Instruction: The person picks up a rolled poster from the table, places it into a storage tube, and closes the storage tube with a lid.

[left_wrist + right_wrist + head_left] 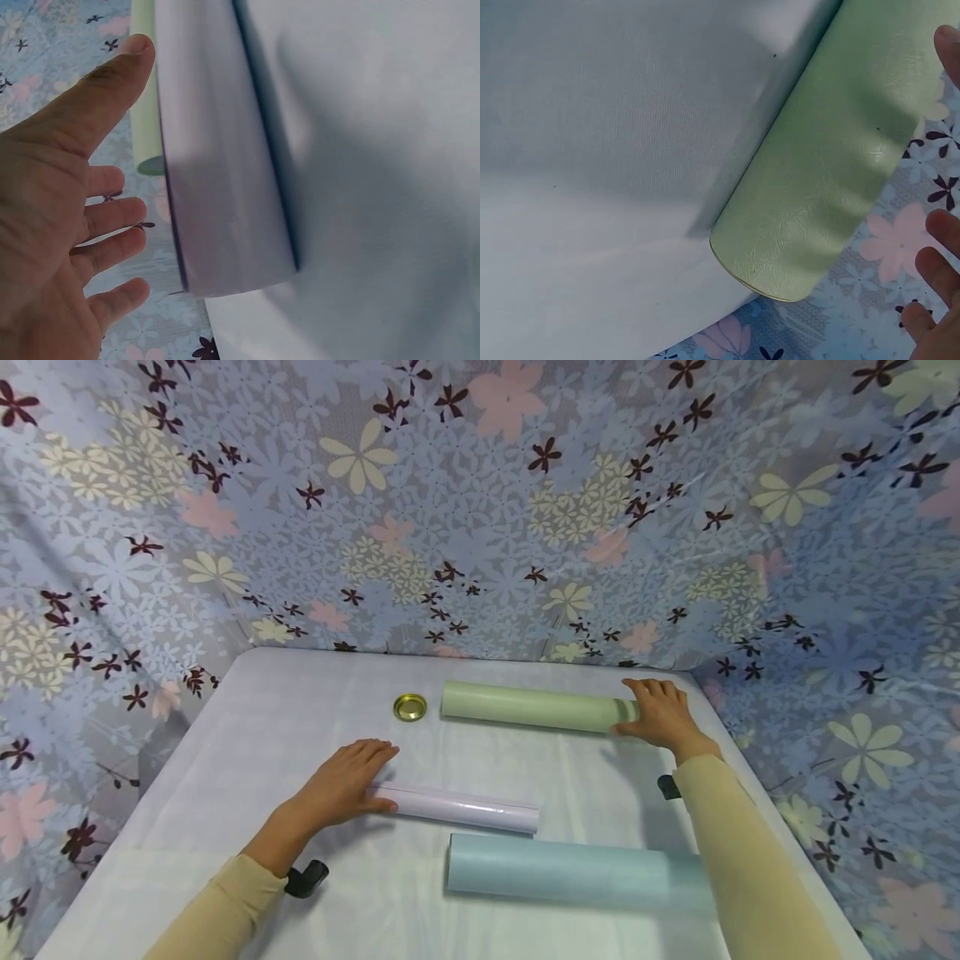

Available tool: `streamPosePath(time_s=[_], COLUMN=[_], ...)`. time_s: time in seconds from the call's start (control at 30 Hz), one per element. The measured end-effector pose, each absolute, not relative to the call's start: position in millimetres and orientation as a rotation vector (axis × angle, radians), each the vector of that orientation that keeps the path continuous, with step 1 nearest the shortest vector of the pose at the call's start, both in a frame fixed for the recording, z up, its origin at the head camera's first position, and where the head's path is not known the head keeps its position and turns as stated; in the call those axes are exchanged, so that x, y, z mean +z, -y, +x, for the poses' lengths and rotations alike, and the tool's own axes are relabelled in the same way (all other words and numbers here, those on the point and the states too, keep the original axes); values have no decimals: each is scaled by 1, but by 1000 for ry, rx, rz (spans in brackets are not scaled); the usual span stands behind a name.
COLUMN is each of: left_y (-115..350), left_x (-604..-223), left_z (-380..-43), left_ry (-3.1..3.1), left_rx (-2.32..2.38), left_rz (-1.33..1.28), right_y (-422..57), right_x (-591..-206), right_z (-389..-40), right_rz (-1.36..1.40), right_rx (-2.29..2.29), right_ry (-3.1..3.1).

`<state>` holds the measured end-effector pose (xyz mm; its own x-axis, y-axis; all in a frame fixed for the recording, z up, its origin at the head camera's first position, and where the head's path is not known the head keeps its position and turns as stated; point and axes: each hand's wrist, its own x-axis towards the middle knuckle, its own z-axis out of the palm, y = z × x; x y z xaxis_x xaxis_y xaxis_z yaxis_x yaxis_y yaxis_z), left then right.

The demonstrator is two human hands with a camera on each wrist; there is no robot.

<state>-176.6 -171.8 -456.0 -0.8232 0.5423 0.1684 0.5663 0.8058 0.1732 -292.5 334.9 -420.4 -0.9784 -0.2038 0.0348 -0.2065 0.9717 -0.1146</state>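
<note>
A pale lilac, glossy roll (457, 807) lies on the table, and my left hand (341, 787) is at its left end. In the left wrist view the thumb (105, 97) of that hand points along the roll, the other fingers spread apart; whether it touches cannot be told. Over the right end of a light green roll (532, 706) is my right hand (662, 717), its fingers spread. The right wrist view shows those fingers (936, 274) off the roll's surface, with their shadows across it. Nearest me lies a thicker light blue roll (555, 870), its right end partly behind my right sleeve.
A small round gold dish (410, 707) rests left of the green roll. All of it stands on a table with a white cover (300, 702). Flower-patterned cloth (480, 527) hangs behind and at both sides. Black straps (306, 878) show at both wrists.
</note>
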Motion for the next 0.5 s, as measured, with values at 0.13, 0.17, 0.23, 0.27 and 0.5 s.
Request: streamPosePath(time_s=[0.13,0.17,0.23,0.27,0.5], left_y=[170,169,169,168,166], left_x=[-459,-460,-462,-463,-468], left_z=[-178,-178,-178,-178,-179], left_ry=[2864,2859,2845,2838,2875], left_rx=[-312,-306,-283,-269,-222], left_rz=[-916,-921,-932,-938,-933], right_y=[-332,-332,-331,-331,-328], right_x=[-422,-423,-425,-427,-442], right_z=[-300,-301,-305,-306,-313], right_rz=[336,334,329,324,318], right_rx=[153,145,127,118,129], right_ry=[3118,3125,3143,3150,3182])
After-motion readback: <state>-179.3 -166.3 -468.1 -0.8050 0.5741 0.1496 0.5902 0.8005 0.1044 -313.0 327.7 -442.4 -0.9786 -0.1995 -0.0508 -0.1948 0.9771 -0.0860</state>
